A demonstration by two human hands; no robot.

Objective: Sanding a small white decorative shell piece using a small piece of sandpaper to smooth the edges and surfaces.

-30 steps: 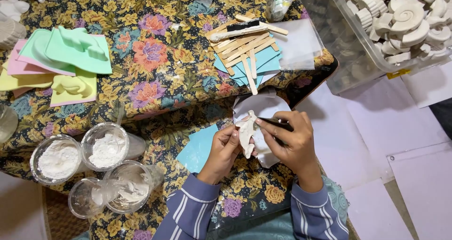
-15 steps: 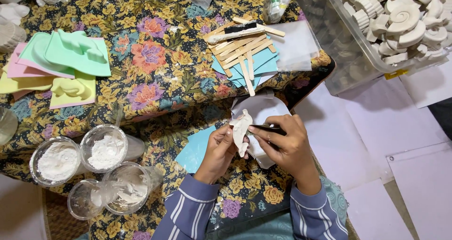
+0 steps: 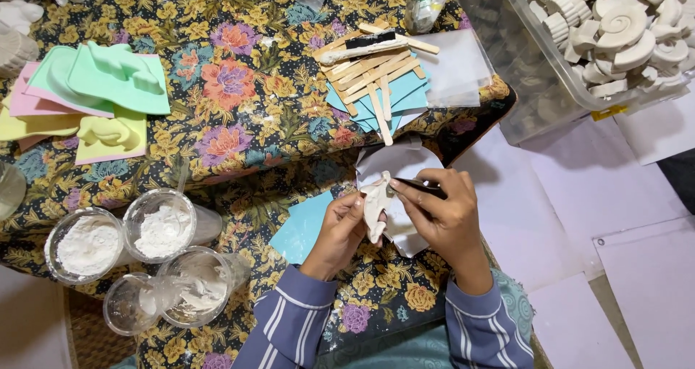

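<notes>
Plaster piece (image 3: 376, 205): a small white cast shape, held upright above a white sheet (image 3: 394, 165) that lies on the flowered cloth (image 3: 239, 94), just in front of the person's lap.
Left hand (image 3: 340, 231): fingers closed around the lower part of the plaster piece, thumb pressed to its side; the grip is firm and holds nothing else.
Right hand (image 3: 441, 210): pinched shut on a thin dark tool (image 3: 420, 188), whose tip meets the top edge of the plaster piece.
Change: a second ago the tool lay along the piece's right side; now its tip sits at the upper end, and both hands have drifted slightly up and toward the sticks. The piece has barely turned in the left hand.
Meaning: the trimming of the edge looks to be moving round the outline, with the top now being cleaned.
Nearby: wooden sticks (image 3: 373, 72) on blue sheets just beyond the hands; cups of white powder (image 3: 163, 228) at the left; green mould (image 3: 116, 72) further left; a clear bin (image 3: 536, 79) of finished white casts at the right.
</notes>
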